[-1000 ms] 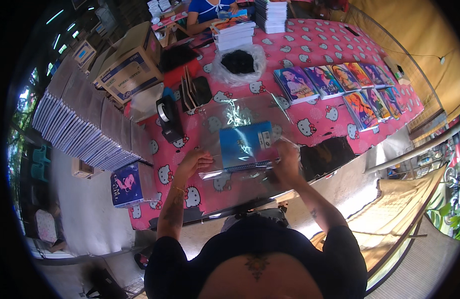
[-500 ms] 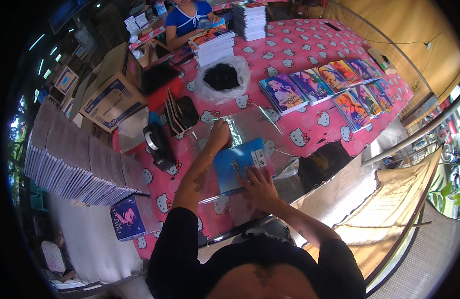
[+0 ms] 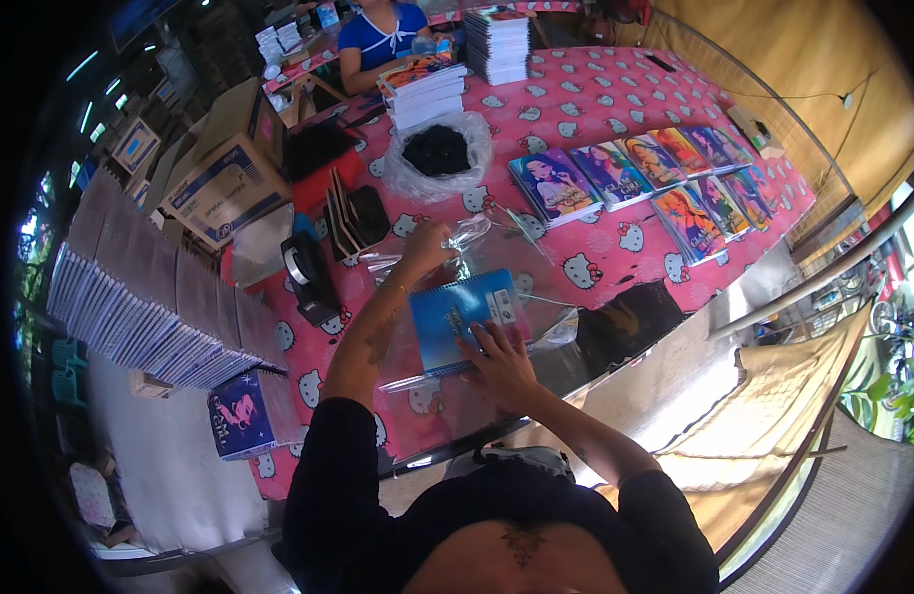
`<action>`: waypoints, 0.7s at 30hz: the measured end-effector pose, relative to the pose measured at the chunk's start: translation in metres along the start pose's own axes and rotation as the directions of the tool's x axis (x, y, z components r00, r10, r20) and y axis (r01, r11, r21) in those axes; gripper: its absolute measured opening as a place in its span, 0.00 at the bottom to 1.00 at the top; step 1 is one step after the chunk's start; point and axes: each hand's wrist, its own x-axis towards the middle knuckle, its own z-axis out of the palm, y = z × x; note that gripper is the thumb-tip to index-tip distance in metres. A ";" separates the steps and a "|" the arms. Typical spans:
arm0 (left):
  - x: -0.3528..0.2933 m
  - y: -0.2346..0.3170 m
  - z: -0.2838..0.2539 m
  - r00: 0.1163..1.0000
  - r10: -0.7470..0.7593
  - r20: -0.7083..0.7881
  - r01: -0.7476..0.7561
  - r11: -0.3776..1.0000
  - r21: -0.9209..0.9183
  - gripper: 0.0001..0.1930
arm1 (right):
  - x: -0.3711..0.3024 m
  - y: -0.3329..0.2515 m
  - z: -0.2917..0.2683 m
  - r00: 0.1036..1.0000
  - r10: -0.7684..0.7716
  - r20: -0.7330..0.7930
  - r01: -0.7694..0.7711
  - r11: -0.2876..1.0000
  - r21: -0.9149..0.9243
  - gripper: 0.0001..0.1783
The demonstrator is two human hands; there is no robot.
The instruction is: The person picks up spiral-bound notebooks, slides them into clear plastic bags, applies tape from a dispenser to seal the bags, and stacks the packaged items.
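A blue spiral notebook (image 3: 442, 319) with a white label lies on clear plastic sheeting (image 3: 521, 252) near the table's front edge. My right hand (image 3: 501, 368) rests on the notebook's lower right part, its fingers stretched out. Just beyond the notebook's far edge, my left hand (image 3: 429, 249) is closed on the crinkled plastic, which bunches up and shines beside its fingers. The fingertips of that hand are partly hidden.
A black tape dispenser (image 3: 308, 279) stands left of my arm, near a tall stack of notebooks (image 3: 150, 287) and a cardboard box (image 3: 224, 188). A plastic bag with black contents (image 3: 439, 150) sits farther back. Colourful notebooks (image 3: 556, 185) lie at right. A person (image 3: 378, 40) sits opposite.
My left hand has moved slightly away from me, and the plastic by it is now more lifted and crumpled. My right hand stays on the notebook. The view has shifted a little.
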 end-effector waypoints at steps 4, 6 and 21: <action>0.008 0.006 -0.004 0.970 -0.235 0.058 0.239 0.969 -0.065 0.07 | 0.000 0.000 -0.003 0.999 0.010 0.035 -0.010 1.000 0.011 0.37; 0.008 0.011 0.001 0.987 -0.161 0.005 0.161 0.986 0.034 0.06 | -0.001 0.002 -0.004 0.999 0.009 0.035 -0.009 1.000 0.012 0.37; -0.023 0.040 0.001 0.994 0.090 -0.066 -0.068 0.959 0.275 0.14 | -0.004 -0.001 -0.002 1.000 -0.027 -0.004 0.026 0.999 -0.023 0.38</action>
